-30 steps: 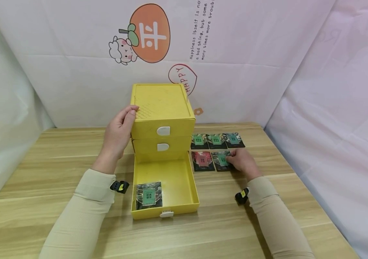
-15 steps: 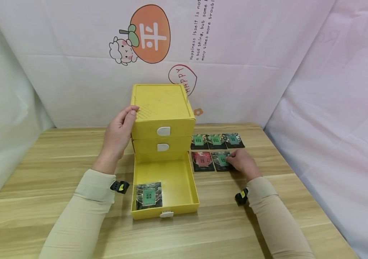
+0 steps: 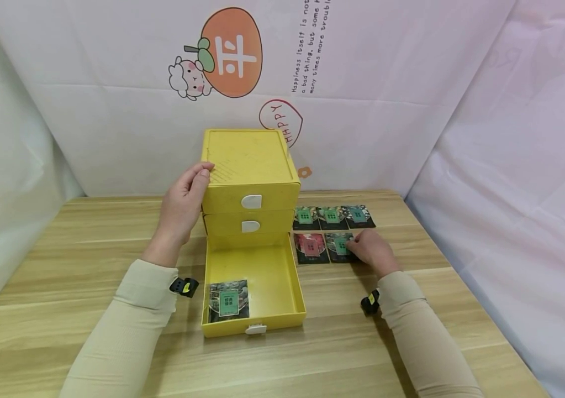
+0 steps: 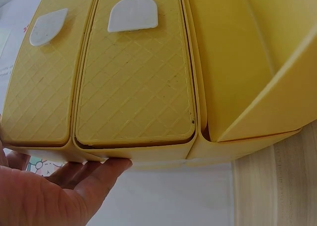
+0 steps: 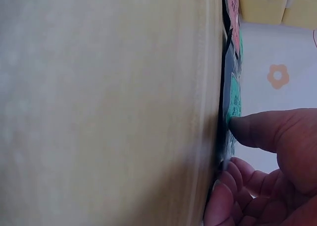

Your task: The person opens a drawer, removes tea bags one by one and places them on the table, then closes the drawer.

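A yellow drawer cabinet [image 3: 247,157] stands mid-table, its bottom drawer [image 3: 274,282] pulled out with one dark, green-labelled packet [image 3: 228,301] lying in the front left corner. My left hand [image 3: 180,207] rests against the cabinet's left side, fingertips at the top edge; the left wrist view has its fingers along the side wall. To the right of the cabinet, my right hand [image 3: 374,250] pinches a flat square green-labelled packet [image 3: 338,246] at its right edge. In the right wrist view the thumb [image 5: 250,132] presses on the label, while the other fingers curl at the edge.
Beside that packet lies a red-labelled packet [image 3: 311,247]. Behind them is a row of green-labelled packets [image 3: 332,216] and a blue-labelled packet [image 3: 359,214]. The two upper drawers, with white pulls [image 3: 251,202], are closed. A printed white cloth [image 3: 362,99] hangs behind the table.
Almost nothing differs. Both hands keep their places at the cabinet and the packet, and the packets and drawers look unmoved. The head view has shifted very slightly.
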Available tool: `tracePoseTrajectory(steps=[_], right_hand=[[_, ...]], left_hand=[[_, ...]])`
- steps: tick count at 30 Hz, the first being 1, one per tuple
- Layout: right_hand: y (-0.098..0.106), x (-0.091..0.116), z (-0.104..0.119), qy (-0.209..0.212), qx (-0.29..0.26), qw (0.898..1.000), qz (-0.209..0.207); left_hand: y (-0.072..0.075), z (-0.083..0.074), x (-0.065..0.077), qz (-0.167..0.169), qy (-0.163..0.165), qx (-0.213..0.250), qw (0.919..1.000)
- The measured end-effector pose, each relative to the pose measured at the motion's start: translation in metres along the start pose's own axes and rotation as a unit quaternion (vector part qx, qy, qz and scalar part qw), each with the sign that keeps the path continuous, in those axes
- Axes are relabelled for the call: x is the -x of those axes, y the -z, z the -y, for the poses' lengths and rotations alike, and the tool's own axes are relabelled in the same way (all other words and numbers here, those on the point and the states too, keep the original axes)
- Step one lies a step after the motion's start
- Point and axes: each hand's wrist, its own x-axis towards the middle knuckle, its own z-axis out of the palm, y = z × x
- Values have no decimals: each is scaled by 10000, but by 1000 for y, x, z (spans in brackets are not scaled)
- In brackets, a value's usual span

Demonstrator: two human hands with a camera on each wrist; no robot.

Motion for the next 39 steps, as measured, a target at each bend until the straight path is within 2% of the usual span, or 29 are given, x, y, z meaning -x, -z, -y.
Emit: tracePoseTrajectory(steps=[27, 35, 39], right_hand=[[-2, -2, -3, -38, 12, 10000, -15], [0, 0, -4, 25, -171, 9998, -54], [3, 3, -2, -72, -350, 9993, -145]], left_hand=[[0, 0, -1, -44, -22, 15, 10000], [0, -1, 0, -89, -10, -78, 9999], [0, -1, 0, -127, 4, -129, 9998]])
